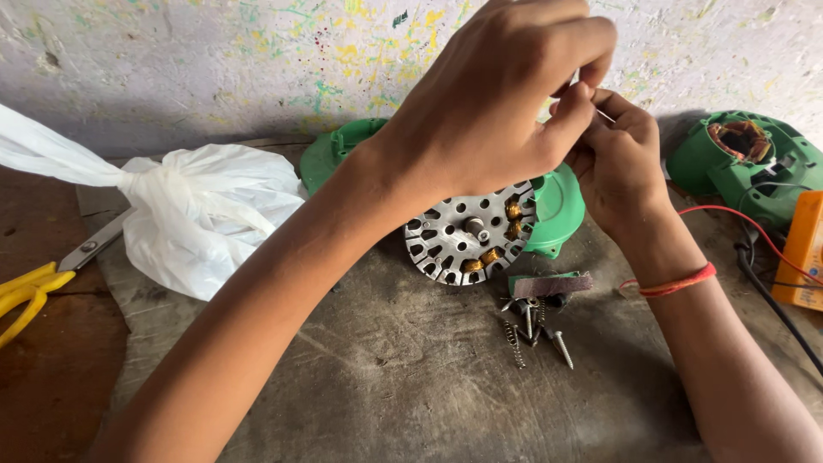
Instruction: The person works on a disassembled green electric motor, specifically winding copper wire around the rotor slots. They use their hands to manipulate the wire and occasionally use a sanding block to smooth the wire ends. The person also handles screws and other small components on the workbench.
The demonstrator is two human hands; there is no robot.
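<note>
- The left hand (489, 103) and the right hand (621, 167) were raised together above the metal stator disc (467, 233), fingertips meeting near the top of the view.
- The left fingers were drawn narrow, thumb against forefinger; the right fingers were curled in the same pinching manner. What they pinched could not be made out: it was too fine or was covered by the left hand.
- The stator disc lay flat directly below and slightly left of the pinch point, its central shaft pointing upward toward the camera. Copper-coloured windings showed at its right edge.
- The left hand was the nearer of the two to the disc and crossed over it; the right hand sat further right, above the green housing (557, 210) on which the disc rested.
- A cluster of screws and springs (536, 330) lay just in front of the disc, beside a small green block with a dark strip (549, 285).
- A knotted white plastic bag (201, 214) lay to the left, with yellow-handled scissors (34, 291) beyond it, partly cut off by the frame edge.
- A second green motor housing (750, 163) stood at far right, near an orange meter (801, 249) that was cut off, with red and black leads (763, 244).
- The upper part of the disc was hidden behind the left wrist.
</note>
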